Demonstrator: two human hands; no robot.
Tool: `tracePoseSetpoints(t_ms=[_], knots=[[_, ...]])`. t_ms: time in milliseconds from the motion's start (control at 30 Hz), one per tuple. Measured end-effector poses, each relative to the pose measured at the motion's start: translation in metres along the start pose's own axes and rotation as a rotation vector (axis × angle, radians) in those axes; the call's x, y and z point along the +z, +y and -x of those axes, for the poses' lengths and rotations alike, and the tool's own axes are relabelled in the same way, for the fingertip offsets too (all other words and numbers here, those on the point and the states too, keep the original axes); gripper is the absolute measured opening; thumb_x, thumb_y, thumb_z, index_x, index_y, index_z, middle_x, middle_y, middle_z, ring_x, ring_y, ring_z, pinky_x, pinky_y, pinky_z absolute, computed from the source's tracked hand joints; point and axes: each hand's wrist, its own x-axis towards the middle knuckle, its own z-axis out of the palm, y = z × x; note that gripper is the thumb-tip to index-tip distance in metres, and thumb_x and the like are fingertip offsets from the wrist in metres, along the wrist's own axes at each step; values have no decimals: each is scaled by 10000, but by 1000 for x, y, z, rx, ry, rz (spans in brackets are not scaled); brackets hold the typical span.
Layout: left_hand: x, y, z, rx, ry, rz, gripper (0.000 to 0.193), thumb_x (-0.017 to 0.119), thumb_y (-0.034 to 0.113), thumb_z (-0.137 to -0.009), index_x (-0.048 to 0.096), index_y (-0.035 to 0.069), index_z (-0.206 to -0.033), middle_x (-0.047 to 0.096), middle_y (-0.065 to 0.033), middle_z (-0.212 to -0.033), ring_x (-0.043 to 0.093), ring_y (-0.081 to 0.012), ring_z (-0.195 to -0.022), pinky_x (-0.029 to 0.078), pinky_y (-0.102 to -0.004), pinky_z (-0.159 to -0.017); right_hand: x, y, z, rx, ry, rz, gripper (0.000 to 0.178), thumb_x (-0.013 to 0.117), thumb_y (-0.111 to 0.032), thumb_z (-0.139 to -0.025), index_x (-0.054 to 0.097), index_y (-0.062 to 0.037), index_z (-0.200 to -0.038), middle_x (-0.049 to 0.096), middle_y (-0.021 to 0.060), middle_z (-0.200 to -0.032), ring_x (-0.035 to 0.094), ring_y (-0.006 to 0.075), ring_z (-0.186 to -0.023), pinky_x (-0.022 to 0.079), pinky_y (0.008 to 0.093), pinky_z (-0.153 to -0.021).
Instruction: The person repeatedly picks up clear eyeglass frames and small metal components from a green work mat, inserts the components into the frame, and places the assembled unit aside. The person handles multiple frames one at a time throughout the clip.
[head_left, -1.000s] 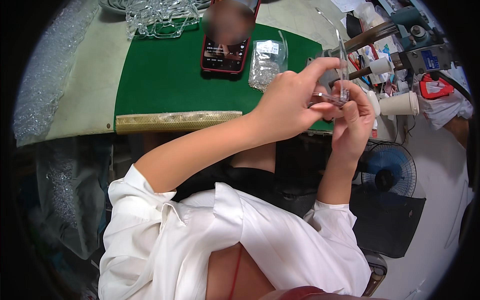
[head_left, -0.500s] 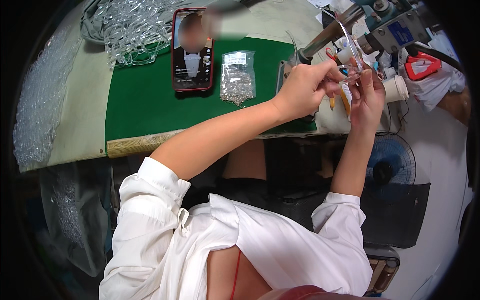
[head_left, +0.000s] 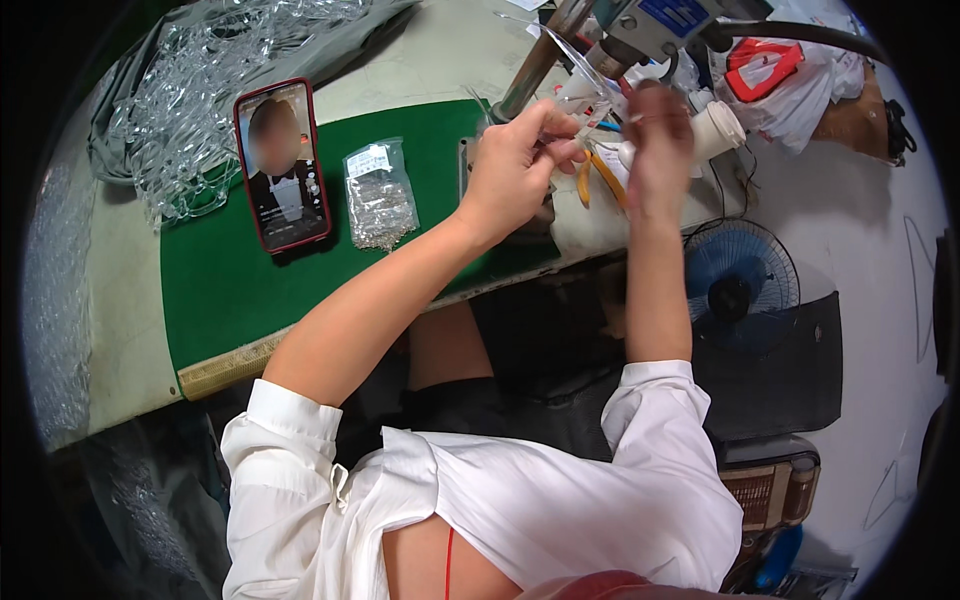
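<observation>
My left hand [head_left: 515, 168] is closed with fingertips pinched on a clear plastic eyeglass frame [head_left: 598, 112], beside the post of a bench machine [head_left: 640, 40]. The frame's thin see-through arms stick up toward the machine head. Just right of the frame, my right hand [head_left: 660, 145] is raised and smeared by motion. Its fingers cannot be made out, nor whether anything is in them. Below and between the hands lie yellow-handled pliers [head_left: 586, 184]. A small clear bag of tiny metal parts [head_left: 381, 197] rests on the green mat [head_left: 225, 290] left of my left hand.
A phone in a red case [head_left: 290, 205] stands on the mat. Many clear eyeglass frames [head_left: 250, 75] are heaped at the far left. A white cup [head_left: 716, 132] and a plastic bag with a red item [head_left: 775, 75] are at the right, above a blue fan [head_left: 740, 285].
The view has turned right, so the bench appears shifted left. My right hand has come away from the eyeglass frame, while my left hand keeps hold of it.
</observation>
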Motion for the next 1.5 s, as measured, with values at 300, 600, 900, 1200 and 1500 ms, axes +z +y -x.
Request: tracePoseSetpoints(t_ms=[300, 600, 900, 1200, 1500], knots=[[-8, -1, -1, -45, 13, -5, 79, 541, 4, -901, 538, -53, -955, 676, -105, -810, 631, -125, -714, 507, -260, -677, 8, -117, -61, -531, -225, -249, 245, 577, -268, -898, 587, -62, -1031, 606, 98, -1051, 549, 253, -1017, 437, 383, -796], [-8, 3, -5, -66, -54, -74, 64, 536, -1, -902, 535, -37, -956, 661, -91, -793, 618, -125, -704, 495, -253, -689, 4, -119, -38, -603, -168, -253, 95, 608, -101, -875, 550, -31, -905, 557, 77, -790, 556, 173, -778, 409, 249, -596], [-55, 31, 18, -44, -152, -108, 111, 567, -3, -888, 521, -27, -986, 616, -76, -859, 620, -138, -772, 497, -272, -729, 31, -21, 48, -404, 31, -123, 201, 548, -16, -885, 511, 4, -1081, 544, 49, -971, 511, 96, -859, 414, 212, -792], [-176, 162, 142, -38, -220, -719, 617, 396, -201, -750, 408, -11, -1337, 562, -149, -1123, 580, -213, -1015, 471, -346, -886, 60, 34, 161, -159, -815, 550, 167, 619, -11, -797, 662, -33, -957, 568, 96, -805, 575, 266, -685, 462, 344, -621], [-252, 192, 214, 240, 862, -888, 380, 651, 16, -839, 466, -31, -1168, 499, -152, -1235, 561, -231, -1087, 444, -373, -991, 72, 45, 163, -135, -758, 633, 88, 623, 15, -780, 634, -28, -856, 582, 99, -807, 590, 282, -745, 465, 372, -655]])
